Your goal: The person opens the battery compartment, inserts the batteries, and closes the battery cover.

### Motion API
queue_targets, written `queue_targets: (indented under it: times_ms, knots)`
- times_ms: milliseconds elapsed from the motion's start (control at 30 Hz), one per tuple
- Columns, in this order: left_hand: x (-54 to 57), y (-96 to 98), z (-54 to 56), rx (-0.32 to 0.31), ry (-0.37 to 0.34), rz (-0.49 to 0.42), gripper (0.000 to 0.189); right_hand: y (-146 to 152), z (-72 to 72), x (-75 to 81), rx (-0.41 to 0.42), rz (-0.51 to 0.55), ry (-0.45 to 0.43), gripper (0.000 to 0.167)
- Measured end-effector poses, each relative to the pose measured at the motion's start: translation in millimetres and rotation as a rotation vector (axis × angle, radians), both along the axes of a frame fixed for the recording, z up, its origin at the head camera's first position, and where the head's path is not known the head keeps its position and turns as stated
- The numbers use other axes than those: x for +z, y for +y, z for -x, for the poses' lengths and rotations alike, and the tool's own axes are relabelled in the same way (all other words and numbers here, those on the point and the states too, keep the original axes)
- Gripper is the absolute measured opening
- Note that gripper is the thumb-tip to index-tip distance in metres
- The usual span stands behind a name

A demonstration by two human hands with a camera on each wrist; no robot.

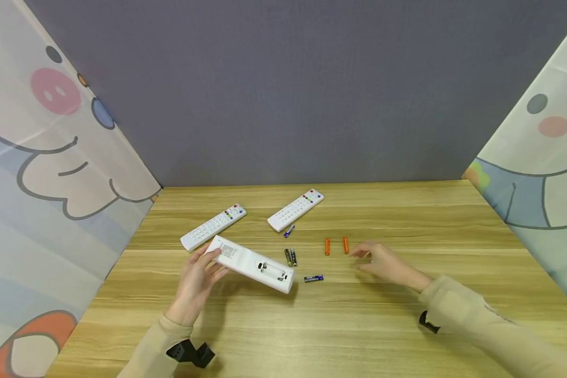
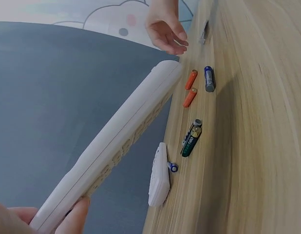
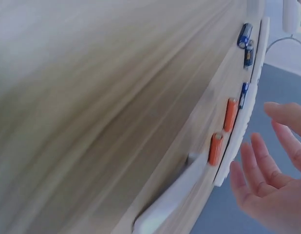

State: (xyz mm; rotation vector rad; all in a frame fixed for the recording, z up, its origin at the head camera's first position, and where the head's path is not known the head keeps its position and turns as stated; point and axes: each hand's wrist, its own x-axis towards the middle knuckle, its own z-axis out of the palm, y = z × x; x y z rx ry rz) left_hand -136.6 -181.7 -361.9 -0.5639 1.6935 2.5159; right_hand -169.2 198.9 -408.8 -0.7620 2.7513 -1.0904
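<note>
My left hand [image 1: 195, 286] grips one end of a white remote control [image 1: 250, 263], raised off the table with its back up. The uncovered battery compartment [image 1: 272, 271] shows metal contacts inside. From the left wrist, the same remote [image 2: 111, 141] appears edge-on, thumb and fingers around its near end. My right hand [image 1: 382, 263] hovers over the table, fingers loosely bent and holding nothing. Beyond its fingertips lie two orange batteries [image 1: 346, 245]. A flat white piece [image 3: 172, 197] lies below that hand in the right wrist view.
Two more white remotes lie button side up, one at left [image 1: 213, 227] and one farther back [image 1: 295, 210]. Between the hands are a dark battery pair [image 1: 291, 257] and a blue battery [image 1: 314, 279]. Another small blue battery [image 1: 289, 231] sits beside the back remote. A grey panel [image 1: 312, 94] rises behind.
</note>
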Motion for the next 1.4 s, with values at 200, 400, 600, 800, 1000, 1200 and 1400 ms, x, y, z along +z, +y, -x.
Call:
queue_targets:
  times_ms: [200,400,600,800,1000,1200,1400]
  knots:
    - [-1.2,-4.4,-0.3,-0.001,-0.008,-0.003,0.028,-17.0,0.1,-2.1,0.037,0.026,-0.003,0.024]
    - [-1.3,-5.8,-0.6,0.008,-0.013,-0.005,0.027,-33.2,1.3,-4.4,0.075,0.054,-0.036,0.022]
    - [-0.8,-7.1,-1.6,0.015,-0.013,-0.017,0.028,-45.6,0.9,-6.0,0.092,0.05,-0.066,0.025]
    - [0.3,-8.4,-1.6,0.02,-0.02,-0.02,0.029,-55.1,2.3,-10.8,0.133,0.06,-0.033,0.024]
    - [0.2,-8.7,-1.1,0.019,-0.016,-0.02,0.027,-63.3,1.6,-13.1,0.157,0.057,-0.07,0.023]
    - [-1.2,-9.5,-2.0,0.011,-0.014,-0.003,0.03,-70.2,1.0,-15.6,0.202,0.043,-0.024,0.023]
    - [-2.3,-10.1,-1.8,0.013,-0.015,-0.014,0.028,-76.0,1.1,-18.1,0.216,0.012,0.0,0.023]
